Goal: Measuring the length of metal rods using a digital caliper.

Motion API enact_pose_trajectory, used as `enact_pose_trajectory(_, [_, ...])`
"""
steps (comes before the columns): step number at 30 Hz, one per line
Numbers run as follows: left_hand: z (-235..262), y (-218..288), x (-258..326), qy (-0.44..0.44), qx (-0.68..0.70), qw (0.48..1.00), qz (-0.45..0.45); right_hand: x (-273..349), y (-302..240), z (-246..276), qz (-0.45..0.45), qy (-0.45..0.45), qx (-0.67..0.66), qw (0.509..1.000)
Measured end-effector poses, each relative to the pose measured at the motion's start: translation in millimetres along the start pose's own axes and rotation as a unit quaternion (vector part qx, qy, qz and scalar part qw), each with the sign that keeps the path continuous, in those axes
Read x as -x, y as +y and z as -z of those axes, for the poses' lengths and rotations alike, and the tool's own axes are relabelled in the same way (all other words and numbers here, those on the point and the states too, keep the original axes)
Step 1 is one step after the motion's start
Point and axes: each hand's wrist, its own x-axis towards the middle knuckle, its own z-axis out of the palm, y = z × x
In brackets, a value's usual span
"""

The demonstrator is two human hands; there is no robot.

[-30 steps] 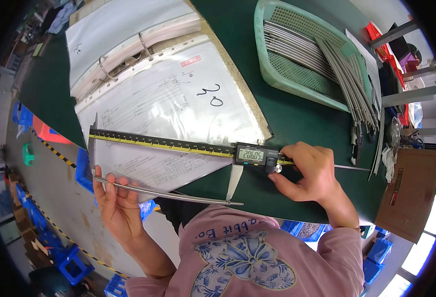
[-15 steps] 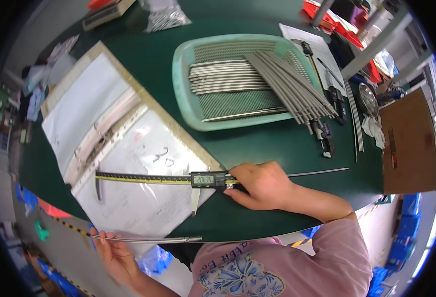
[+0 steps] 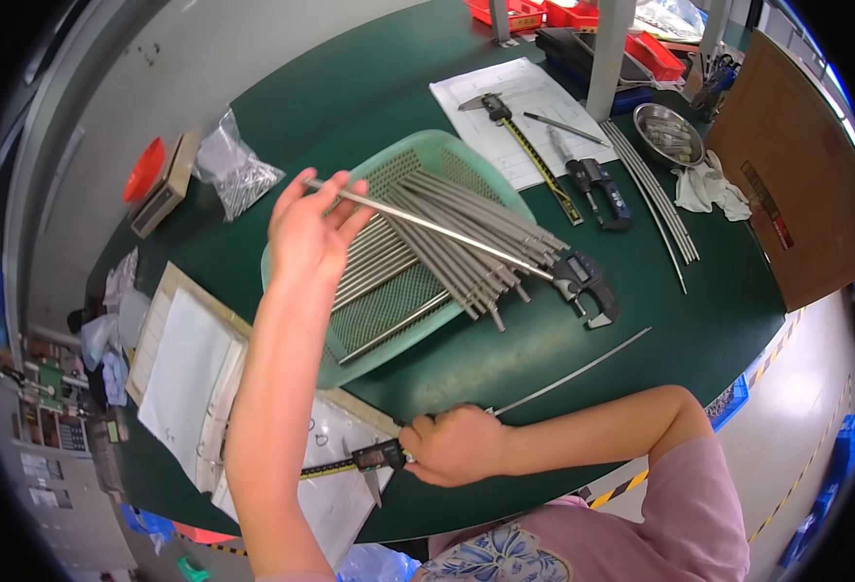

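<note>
My left hand (image 3: pixel 316 228) is raised over the green plastic basket (image 3: pixel 379 361) and grips one end of a thin metal rod (image 3: pixel 447 233). The rod slants down to the right across the pile. Inside the basket are shiny rods (image 3: pixel 374 264) and, crossing them, a darker grey bundle (image 3: pixel 505 233) whose ends jut over the near right rim. My right hand (image 3: pixel 461 446) is closed on a digital caliper (image 3: pixel 379 455) above the binder, jaws pointing down. A thin depth bar (image 3: pixel 583 371) extends from the caliper beyond that hand. My left forearm hides part of the binder.
An open binder (image 3: pixel 190 378) lies at the left. Beyond the basket rest papers (image 3: pixel 534 92), another caliper (image 3: pixel 534 160) and a micrometer (image 3: pixel 597 194); a second micrometer (image 3: pixel 588 286) touches the rods. Loose rods (image 3: pixel 651 189), a metal bowl (image 3: pixel 668 134) and a brown board (image 3: pixel 787 165) stand right.
My left hand has moved from the table's near edge up over the basket, carrying the rod. My right hand keeps the caliper. The view has shifted toward the right.
</note>
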Motion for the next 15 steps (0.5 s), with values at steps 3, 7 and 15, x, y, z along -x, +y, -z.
enact_pose_trajectory(3, [-34.9,-16.1,-30.1,-0.006,-0.051,0.999,0.018,-0.9,-2.2,2.4,-0.003,-0.008,-0.014,1.000])
enact_pose_trajectory(7, [-59.7,-41.2,-49.6,-0.029,-0.131,0.990,0.051,-1.4,2.7,3.7,-0.012,-0.012,-0.039,0.999])
enact_pose_trajectory(15, [-36.7,-36.8,-65.3,-0.017,-0.406,0.910,0.083,-5.3,3.0,3.2,-0.013,-0.026,-0.026,0.999])
